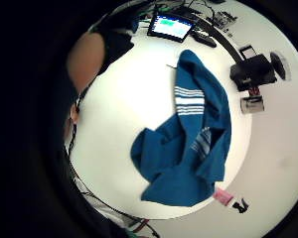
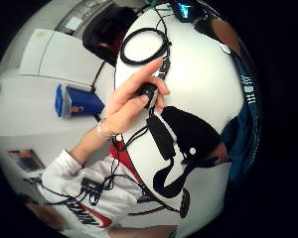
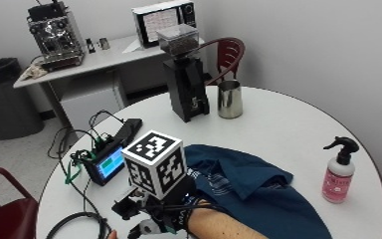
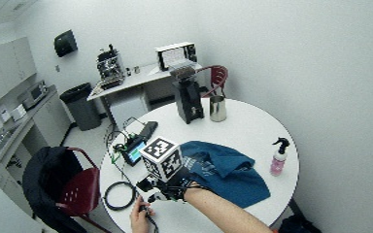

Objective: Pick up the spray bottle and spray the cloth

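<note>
Blue cloth (image 3: 257,194) lies rumpled across the near part of the round white bench (image 3: 284,124). A pink spray bottle (image 3: 338,172) with a black trigger head stands upright near the bench's edge, well apart from the gloved right hand (image 3: 168,211), which hovers beside the cloth. Whether its fingers are curled or straight cannot be told. The bare left hand (image 2: 134,96) pinches a small black piece on a cable.
</note>
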The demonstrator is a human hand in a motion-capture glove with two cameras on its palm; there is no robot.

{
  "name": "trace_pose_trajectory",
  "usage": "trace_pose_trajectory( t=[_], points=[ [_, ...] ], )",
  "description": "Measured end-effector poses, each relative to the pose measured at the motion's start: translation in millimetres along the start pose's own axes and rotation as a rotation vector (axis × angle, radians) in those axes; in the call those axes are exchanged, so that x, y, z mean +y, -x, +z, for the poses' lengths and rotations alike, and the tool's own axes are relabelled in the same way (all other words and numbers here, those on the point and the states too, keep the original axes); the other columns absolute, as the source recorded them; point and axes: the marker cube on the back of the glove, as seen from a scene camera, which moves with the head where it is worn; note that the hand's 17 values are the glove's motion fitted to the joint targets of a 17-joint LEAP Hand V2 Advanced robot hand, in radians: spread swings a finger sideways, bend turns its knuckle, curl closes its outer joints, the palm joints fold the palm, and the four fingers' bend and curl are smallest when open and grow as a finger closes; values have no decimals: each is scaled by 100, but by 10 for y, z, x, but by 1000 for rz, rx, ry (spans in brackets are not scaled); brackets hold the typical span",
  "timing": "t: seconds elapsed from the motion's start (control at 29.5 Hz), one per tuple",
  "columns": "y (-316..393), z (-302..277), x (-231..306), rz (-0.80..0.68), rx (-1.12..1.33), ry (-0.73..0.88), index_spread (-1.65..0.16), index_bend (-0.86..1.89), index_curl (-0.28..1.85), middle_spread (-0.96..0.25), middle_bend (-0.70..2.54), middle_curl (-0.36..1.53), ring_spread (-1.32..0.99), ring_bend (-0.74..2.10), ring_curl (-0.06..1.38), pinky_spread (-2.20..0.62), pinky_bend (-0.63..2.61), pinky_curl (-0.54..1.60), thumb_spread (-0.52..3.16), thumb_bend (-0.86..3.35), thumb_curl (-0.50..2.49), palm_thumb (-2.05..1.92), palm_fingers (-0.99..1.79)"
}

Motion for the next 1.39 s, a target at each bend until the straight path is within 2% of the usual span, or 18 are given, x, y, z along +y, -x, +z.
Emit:
trace_pose_trajectory(
  t=[0.47,0.68,0.88,1.05,1.39],
  points=[
    [-103,-92,124,30,-53,-54,-37,17,31,-5,28,29,3,20,23,24,18,23,113,13,20,53,61],
    [-175,-480,446,55,-477,-300,-37,17,31,-5,27,31,3,20,24,24,17,24,114,10,21,54,61],
    [-236,-799,725,-16,-673,-526,-37,16,31,-5,28,32,3,21,26,24,17,25,115,7,22,55,63],
    [-249,-892,964,-14,-967,-640,-37,16,32,-4,29,34,3,21,27,24,17,26,115,4,23,56,65],
    [-1162,-737,1503,159,-1059,-819,-37,15,32,-3,30,36,3,22,29,24,17,26,112,-1,25,56,71]
  ],
)
